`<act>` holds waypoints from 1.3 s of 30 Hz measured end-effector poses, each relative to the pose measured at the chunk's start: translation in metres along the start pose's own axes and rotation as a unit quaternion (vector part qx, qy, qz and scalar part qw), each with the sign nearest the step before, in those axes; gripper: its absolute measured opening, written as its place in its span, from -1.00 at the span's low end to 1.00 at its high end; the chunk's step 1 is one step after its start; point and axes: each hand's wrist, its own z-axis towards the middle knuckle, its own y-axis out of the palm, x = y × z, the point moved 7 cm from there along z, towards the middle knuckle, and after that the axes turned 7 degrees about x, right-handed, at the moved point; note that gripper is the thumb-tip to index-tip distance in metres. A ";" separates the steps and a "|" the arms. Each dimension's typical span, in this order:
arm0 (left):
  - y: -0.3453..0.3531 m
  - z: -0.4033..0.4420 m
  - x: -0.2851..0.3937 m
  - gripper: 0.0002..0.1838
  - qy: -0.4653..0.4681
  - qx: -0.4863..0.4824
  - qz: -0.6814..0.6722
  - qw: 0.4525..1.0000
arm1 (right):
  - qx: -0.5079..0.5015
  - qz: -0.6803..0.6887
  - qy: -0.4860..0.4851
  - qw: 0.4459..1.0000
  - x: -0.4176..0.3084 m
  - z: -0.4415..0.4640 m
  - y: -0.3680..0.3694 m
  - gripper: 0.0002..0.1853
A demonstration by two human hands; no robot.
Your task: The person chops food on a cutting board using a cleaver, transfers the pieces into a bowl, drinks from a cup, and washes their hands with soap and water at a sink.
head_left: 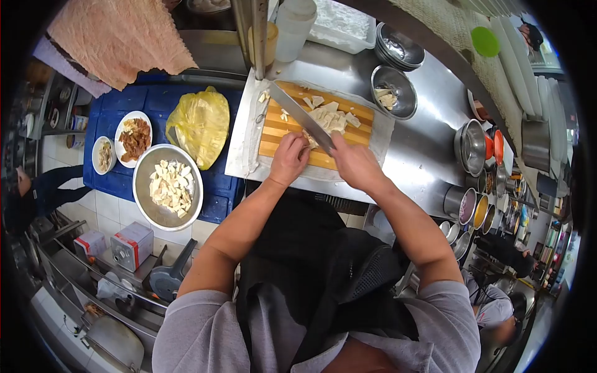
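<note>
My right hand (356,165) is closed round the handle of a large knife (303,116), whose broad blade slants up and left across a striped wooden cutting board (273,133). My left hand (290,158) rests at the board's near edge with fingers curled beside the blade, pressed on a small pale piece mostly hidden by them. Sliced pale pieces (329,118) lie heaped right of the blade, and small bits lie to its left. A white cloth (244,149) is spread under the board.
On the blue surface at left are a steel bowl (137,180) of pale chunks, a yellow plastic bag (202,124), a plate of brown pieces (135,144) and a small bowl (104,155). Steel bowls (407,99) stand right of the board. Other people are at both sides.
</note>
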 end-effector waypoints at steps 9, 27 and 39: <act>0.000 0.001 0.005 -0.78 0.036 -0.012 0.001 0.999 | -0.083 -0.039 0.069 0.993 0.013 -0.075 -0.003 -0.80; -0.004 -0.004 0.000 -0.73 0.007 -0.027 0.006 1.000 | -0.021 0.003 0.076 0.997 0.028 -0.111 0.015 -0.80; -0.005 0.000 0.000 -0.74 0.027 -0.030 0.007 0.999 | -0.061 0.052 0.132 0.988 0.035 -0.110 0.057 -0.77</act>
